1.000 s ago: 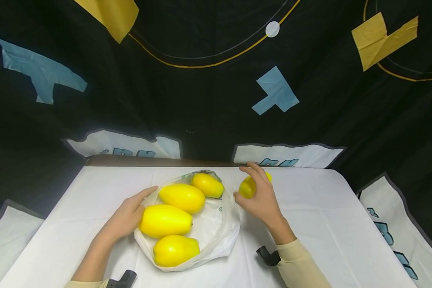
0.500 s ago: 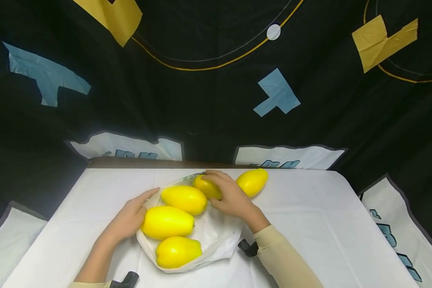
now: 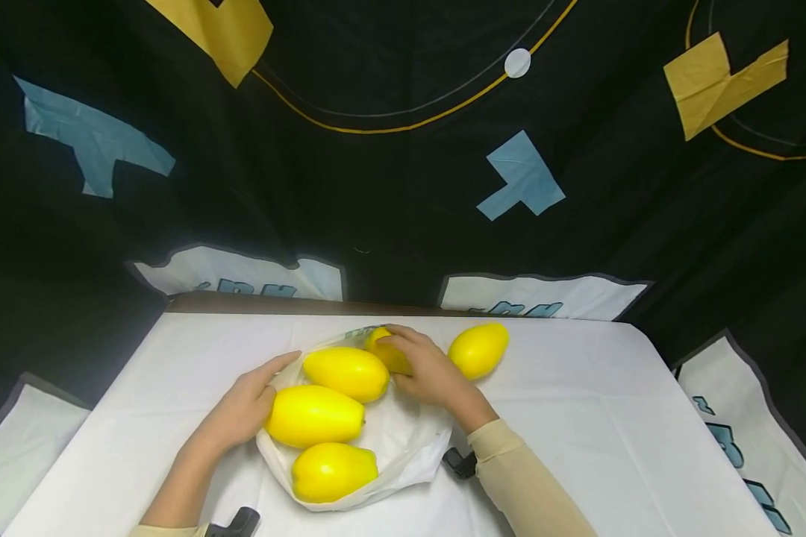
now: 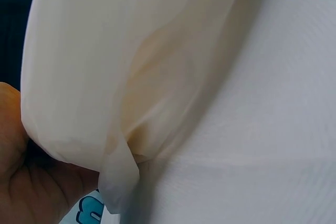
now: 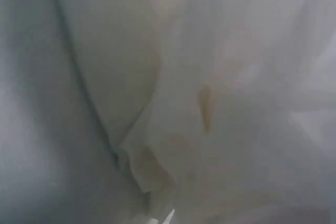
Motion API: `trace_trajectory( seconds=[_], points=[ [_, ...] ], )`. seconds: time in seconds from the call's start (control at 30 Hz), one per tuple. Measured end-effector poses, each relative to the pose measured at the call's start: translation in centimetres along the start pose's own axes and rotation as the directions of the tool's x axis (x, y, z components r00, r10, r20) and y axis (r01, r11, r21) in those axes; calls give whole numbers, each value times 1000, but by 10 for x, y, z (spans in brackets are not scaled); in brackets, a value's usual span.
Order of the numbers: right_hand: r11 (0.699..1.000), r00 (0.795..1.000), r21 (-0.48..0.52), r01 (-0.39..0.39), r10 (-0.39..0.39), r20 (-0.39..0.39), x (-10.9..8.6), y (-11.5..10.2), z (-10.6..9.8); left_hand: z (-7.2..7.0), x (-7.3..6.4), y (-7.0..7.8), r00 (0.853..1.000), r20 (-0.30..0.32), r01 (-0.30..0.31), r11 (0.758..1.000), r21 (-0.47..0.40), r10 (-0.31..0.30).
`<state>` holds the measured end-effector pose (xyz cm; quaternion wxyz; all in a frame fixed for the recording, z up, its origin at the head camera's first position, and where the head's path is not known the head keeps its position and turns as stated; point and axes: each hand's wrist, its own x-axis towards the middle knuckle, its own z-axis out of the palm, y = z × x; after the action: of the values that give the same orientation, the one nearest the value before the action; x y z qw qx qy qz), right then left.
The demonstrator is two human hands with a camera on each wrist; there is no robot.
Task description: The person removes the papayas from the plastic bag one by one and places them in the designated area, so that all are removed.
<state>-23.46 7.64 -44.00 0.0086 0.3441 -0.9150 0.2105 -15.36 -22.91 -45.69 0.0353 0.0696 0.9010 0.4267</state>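
A white plastic bag point(image 3: 403, 440) lies spread wide on the table, with several yellow papaya-like fruits in it. Three of them, an upper one point(image 3: 346, 373), a middle one point(image 3: 316, 416) and a lower one point(image 3: 334, 473), lie along its left half. My left hand point(image 3: 245, 406) pinches the bag's left rim; its thumb and finger show at the edge in the left wrist view. My right hand point(image 3: 430, 371) grips the fruit at the back of the bag point(image 3: 381, 349), its fingers curled over the top and covering part of it. Only pale bag film point(image 5: 210, 77) fills the right wrist view.
Another yellow fruit point(image 3: 479, 350) lies on the white-covered table point(image 3: 578, 418) outside the bag, just behind my right wrist. A black cloth with taped shapes point(image 3: 403, 194) hangs behind the table's far edge. Black wrist devices point(image 3: 460, 462) sit on both wrists.
My right hand has left the fruit outside the bag and moved left onto the back fruit in the bag. The outside fruit stays on the table. My left hand keeps its hold.
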Motion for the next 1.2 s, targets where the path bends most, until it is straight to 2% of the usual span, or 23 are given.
trace_trajectory(
  seconds=[0.1, 0.37, 0.67, 0.97, 1.2],
  points=[
    [1000, 1000, -12, -16, 16, 3, -1, 1, 0, 0, 0, 0, 1000, 2, -2, 1000, -1, 2],
    [998, 998, -57, -39, 36, -47, -5, 5, 2, 0, 0, 1, 1000, 10, 14, 1000, 9, -14],
    [995, 986, -55, -88, 79, -149, -19, 4, -4, 0, 0, 2, 1000, 7, -5, 1000, 21, 5],
    [990, 959, 4, -139, 136, -249, -35, -8, -32, -2, 0, 5, 1000, 10, 4, 1000, 19, -4],
    [978, 916, 69, -197, 208, -343, -51, 2, -56, 0, 2, 4, 1000, 14, 0, 1000, 14, 0]
  ],
)
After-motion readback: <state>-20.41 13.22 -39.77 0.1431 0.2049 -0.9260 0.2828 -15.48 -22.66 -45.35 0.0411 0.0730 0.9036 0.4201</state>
